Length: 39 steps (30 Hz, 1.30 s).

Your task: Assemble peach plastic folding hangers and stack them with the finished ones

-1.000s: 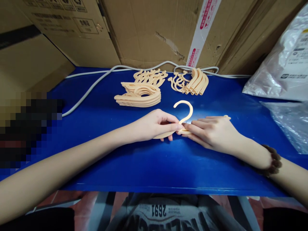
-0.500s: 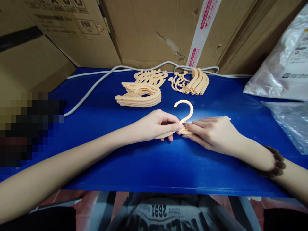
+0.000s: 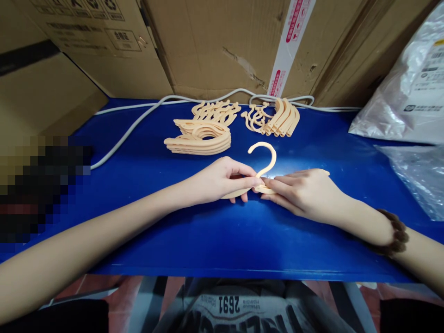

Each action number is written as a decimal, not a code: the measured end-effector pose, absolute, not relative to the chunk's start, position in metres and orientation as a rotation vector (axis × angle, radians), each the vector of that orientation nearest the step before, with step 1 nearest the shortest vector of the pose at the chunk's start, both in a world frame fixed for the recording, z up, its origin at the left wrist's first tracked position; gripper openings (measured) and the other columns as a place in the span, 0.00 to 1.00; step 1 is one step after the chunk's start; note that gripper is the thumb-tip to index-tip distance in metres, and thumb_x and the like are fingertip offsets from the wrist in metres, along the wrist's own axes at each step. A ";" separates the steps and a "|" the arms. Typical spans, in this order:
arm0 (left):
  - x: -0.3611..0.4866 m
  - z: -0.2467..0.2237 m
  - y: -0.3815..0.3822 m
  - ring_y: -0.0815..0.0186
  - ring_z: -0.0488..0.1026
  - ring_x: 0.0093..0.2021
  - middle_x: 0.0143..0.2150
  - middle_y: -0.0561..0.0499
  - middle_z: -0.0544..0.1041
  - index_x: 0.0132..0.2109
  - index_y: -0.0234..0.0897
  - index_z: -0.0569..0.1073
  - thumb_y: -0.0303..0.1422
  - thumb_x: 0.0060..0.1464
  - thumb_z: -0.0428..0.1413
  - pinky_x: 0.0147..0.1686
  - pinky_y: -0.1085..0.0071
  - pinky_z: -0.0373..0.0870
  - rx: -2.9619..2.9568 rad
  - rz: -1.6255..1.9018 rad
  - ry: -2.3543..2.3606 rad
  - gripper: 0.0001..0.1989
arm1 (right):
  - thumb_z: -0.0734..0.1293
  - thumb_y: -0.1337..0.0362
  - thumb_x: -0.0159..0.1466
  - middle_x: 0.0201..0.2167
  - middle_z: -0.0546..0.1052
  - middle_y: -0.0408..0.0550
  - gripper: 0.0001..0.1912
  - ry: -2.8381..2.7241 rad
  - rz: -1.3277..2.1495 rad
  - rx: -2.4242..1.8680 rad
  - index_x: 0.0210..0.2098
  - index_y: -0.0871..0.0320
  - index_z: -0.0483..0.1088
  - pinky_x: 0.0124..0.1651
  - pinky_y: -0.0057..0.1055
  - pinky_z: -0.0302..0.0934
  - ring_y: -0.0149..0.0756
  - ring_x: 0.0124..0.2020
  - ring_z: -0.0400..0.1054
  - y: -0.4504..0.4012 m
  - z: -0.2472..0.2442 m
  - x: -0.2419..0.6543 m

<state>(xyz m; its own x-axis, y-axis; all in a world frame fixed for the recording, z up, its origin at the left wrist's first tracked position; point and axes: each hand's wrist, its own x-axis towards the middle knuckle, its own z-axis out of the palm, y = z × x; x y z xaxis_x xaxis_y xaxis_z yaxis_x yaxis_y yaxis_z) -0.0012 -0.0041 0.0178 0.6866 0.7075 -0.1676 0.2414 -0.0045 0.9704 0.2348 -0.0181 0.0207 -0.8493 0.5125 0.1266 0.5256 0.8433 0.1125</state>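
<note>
Between my hands, over the blue table (image 3: pixel 222 240), is a cream-coloured plastic hanger (image 3: pixel 272 157) with its curved hook pointing up. My left hand (image 3: pixel 224 181) pinches it at the base of the hook, thumb and fingers closed on the left arm piece. My right hand (image 3: pixel 303 192) is wrapped from above over the right arm piece, which is mostly hidden beneath the fingers. Whether the pieces at the hook's base are fully joined cannot be made out.
Behind my hands lie a stack of cream hanger arms (image 3: pixel 201 138), a row of loose hooks (image 3: pixel 217 112), more hooks (image 3: pixel 255 119) and curved arm pieces (image 3: pixel 284 118). A white cable (image 3: pixel 132 132) runs along the back before cardboard boxes (image 3: pixel 215 46). Plastic bags (image 3: pixel 398 92) lie at right.
Both hands keep the same hold on the hanger. The whole view has shifted very slightly; nothing else visibly differs.
</note>
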 end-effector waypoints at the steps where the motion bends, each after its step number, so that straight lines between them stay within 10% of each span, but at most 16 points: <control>1: -0.001 0.018 -0.004 0.74 0.69 0.23 0.26 0.52 0.75 0.36 0.30 0.76 0.38 0.62 0.55 0.23 0.81 0.66 1.560 0.437 0.803 0.14 | 0.52 0.55 0.75 0.32 0.82 0.49 0.24 -2.933 -0.200 -0.837 0.47 0.59 0.75 0.28 0.30 0.54 0.32 0.27 0.73 -0.018 0.021 0.235; 39: 0.003 0.022 -0.018 0.74 0.66 0.21 0.20 0.58 0.69 0.32 0.34 0.71 0.36 0.70 0.46 0.26 0.78 0.60 1.946 0.585 1.036 0.18 | 0.54 0.52 0.74 0.25 0.80 0.45 0.24 -2.740 0.030 -1.207 0.44 0.54 0.78 0.24 0.30 0.44 0.33 0.22 0.71 -0.021 0.025 0.229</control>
<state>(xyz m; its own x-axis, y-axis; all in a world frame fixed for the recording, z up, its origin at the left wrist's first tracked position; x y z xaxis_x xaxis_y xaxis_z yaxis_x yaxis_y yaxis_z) 0.0030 -0.0183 0.0225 0.5505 0.8346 0.0171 0.4455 -0.3111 0.8395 0.2290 -0.0209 0.0249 -0.6658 0.7354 0.1261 0.7324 0.6764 -0.0773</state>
